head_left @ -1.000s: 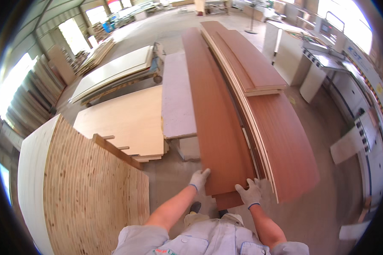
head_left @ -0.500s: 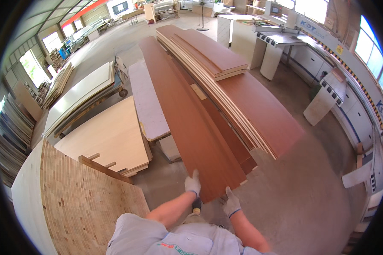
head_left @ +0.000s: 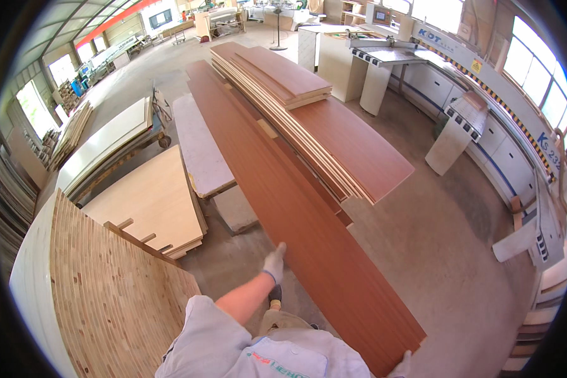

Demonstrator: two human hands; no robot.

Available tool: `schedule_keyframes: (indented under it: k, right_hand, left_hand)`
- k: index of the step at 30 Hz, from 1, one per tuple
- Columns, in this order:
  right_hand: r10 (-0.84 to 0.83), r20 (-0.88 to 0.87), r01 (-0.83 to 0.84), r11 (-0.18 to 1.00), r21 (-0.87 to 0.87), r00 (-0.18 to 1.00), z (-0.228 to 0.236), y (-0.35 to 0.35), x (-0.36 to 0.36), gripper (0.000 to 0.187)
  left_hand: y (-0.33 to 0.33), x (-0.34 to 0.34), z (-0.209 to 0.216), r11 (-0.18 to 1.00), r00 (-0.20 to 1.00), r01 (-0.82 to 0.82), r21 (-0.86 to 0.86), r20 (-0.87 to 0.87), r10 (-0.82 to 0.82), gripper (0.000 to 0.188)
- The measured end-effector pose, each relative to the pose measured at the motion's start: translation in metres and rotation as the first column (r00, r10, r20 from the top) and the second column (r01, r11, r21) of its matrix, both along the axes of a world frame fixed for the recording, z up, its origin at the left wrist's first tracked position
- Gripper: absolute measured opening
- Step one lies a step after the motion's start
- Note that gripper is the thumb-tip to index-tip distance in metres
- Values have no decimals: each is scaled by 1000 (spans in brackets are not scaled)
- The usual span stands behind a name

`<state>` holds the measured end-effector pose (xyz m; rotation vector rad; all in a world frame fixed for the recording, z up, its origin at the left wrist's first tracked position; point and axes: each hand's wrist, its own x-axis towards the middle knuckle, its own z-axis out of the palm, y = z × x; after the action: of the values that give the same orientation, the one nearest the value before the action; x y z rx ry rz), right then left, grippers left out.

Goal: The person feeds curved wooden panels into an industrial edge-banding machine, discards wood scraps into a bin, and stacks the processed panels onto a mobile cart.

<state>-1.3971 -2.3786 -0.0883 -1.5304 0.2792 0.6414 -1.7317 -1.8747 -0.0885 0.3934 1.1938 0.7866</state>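
A long reddish-brown wood board (head_left: 283, 227) runs from the far stack toward me, its near end sticking out past the stack at lower right. Gloved, my left hand (head_left: 274, 263) grips the board's left long edge, fingers partly under it and thumb on top. At the near right corner, my right hand (head_left: 402, 365) holds the board's end; its fingers are mostly hidden beneath. Below the board's far part lie more brown boards (head_left: 318, 183).
A stack of red-brown panels (head_left: 359, 148) stands right of the board. To the left are a pale grey-topped bench (head_left: 201, 148), light plywood sheets (head_left: 145, 195) and an upright striped wood panel (head_left: 113, 283). A large white machine (head_left: 447, 91) lines the right side.
The board has come toward me and to the right, its near end now well beyond the stack. My right hand has moved down and right with it; my left hand holds further along its edge.
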Motion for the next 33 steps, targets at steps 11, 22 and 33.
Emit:
schedule_keyframes:
  k: [11,22,33]
  right_hand:
    - [934,167,-237,248,-939,315,40,188,70,58]
    - [892,-391,-811,-50,-583,226,47,387,48,61]
    - [926,285,-123,321,-939,247,186,294,-5,76]
  left_hand:
    - [-143,56,-28,971,972,229,74,42,-233,63]
    - [226,-121,-17,978,962,-210,8,180,205,66]
    - [233,-116,-10,979,956,-203,-9,-217,197,87]
